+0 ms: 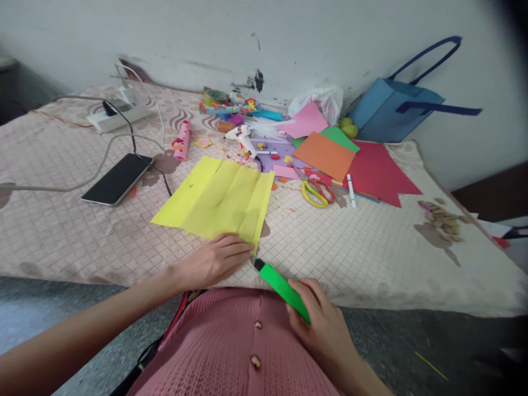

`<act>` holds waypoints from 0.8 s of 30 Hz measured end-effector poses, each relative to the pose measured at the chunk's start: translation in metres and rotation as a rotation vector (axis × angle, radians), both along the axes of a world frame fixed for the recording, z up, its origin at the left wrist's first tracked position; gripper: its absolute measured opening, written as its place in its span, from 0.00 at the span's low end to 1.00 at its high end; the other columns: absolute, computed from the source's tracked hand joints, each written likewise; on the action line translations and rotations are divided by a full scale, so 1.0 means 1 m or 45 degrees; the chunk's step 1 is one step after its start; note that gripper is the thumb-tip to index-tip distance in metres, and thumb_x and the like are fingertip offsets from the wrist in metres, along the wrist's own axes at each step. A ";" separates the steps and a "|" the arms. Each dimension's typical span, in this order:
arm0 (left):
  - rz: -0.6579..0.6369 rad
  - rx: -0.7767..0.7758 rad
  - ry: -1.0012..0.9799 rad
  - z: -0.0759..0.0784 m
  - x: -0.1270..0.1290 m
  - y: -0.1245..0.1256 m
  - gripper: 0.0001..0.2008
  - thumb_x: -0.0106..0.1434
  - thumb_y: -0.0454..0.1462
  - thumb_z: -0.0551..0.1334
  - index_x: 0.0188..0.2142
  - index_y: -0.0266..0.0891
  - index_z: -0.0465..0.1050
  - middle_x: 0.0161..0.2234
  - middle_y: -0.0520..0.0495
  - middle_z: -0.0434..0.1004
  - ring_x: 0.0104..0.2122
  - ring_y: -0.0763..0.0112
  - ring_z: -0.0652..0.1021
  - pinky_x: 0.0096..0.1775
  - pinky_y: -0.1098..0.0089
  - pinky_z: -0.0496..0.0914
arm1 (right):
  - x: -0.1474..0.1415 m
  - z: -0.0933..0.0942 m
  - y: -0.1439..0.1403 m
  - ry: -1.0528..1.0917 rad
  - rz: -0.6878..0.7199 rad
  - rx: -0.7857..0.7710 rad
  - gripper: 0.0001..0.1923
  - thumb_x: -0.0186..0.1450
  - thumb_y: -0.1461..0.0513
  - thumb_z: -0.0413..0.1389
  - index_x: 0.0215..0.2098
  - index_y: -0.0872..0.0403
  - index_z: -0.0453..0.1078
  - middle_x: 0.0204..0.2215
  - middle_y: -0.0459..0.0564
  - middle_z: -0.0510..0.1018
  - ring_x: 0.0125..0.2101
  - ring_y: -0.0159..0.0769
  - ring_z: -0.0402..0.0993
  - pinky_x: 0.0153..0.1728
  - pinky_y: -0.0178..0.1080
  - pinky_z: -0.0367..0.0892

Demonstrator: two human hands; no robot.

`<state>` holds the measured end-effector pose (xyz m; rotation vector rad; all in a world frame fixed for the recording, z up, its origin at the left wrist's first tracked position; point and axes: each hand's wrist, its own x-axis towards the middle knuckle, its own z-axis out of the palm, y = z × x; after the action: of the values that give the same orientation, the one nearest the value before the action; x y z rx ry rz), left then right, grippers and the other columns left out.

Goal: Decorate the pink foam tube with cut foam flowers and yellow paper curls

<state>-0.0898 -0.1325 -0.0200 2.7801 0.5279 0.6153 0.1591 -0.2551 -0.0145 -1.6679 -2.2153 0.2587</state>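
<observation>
A yellow sheet of paper (218, 198) with fold creases lies on the cloth in front of me. My left hand (218, 258) rests flat over its near right corner, fingers stretched out and side by side. In my right hand (319, 313) is a green utility knife (284, 287), gripped by its handle near the table's front edge. Its black tip end points up and left, and the short blade reaches the paper's near right corner beside my left fingertips. Whether the blade cuts into the paper I cannot tell.
Scissors (315, 192), a white marker (351, 191), orange paper (325, 155) and red paper (379, 173) lie beyond, near a glue gun (244, 140). A phone (119, 179) and a power strip (117, 116) with cables are left. A blue bag (391, 113) stands back right.
</observation>
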 end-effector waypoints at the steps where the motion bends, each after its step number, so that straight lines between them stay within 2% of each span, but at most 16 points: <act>1: -0.004 0.003 0.001 0.000 0.000 0.000 0.17 0.64 0.31 0.53 0.53 0.35 0.65 0.50 0.40 0.71 0.53 0.62 0.68 0.53 0.57 0.65 | 0.000 0.000 0.000 -0.002 0.004 0.002 0.15 0.62 0.64 0.48 0.49 0.54 0.62 0.40 0.56 0.73 0.35 0.38 0.75 0.28 0.37 0.74; 13: -0.037 -0.011 0.026 0.000 -0.002 0.001 0.15 0.65 0.31 0.52 0.50 0.35 0.66 0.51 0.40 0.70 0.53 0.61 0.67 0.53 0.55 0.64 | 0.002 0.001 0.002 0.012 0.015 -0.036 0.15 0.63 0.64 0.47 0.49 0.55 0.60 0.40 0.56 0.71 0.36 0.40 0.75 0.29 0.40 0.74; 24: -0.042 -0.038 0.053 0.000 -0.003 0.002 0.15 0.65 0.31 0.53 0.51 0.35 0.66 0.52 0.41 0.70 0.54 0.61 0.66 0.53 0.56 0.63 | 0.004 -0.001 0.004 -0.001 0.030 0.015 0.15 0.62 0.65 0.48 0.49 0.55 0.61 0.40 0.56 0.71 0.35 0.39 0.75 0.28 0.39 0.74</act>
<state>-0.0924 -0.1307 -0.0196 2.7731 0.4941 0.5393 0.1634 -0.2515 -0.0153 -1.6367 -2.2342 0.2512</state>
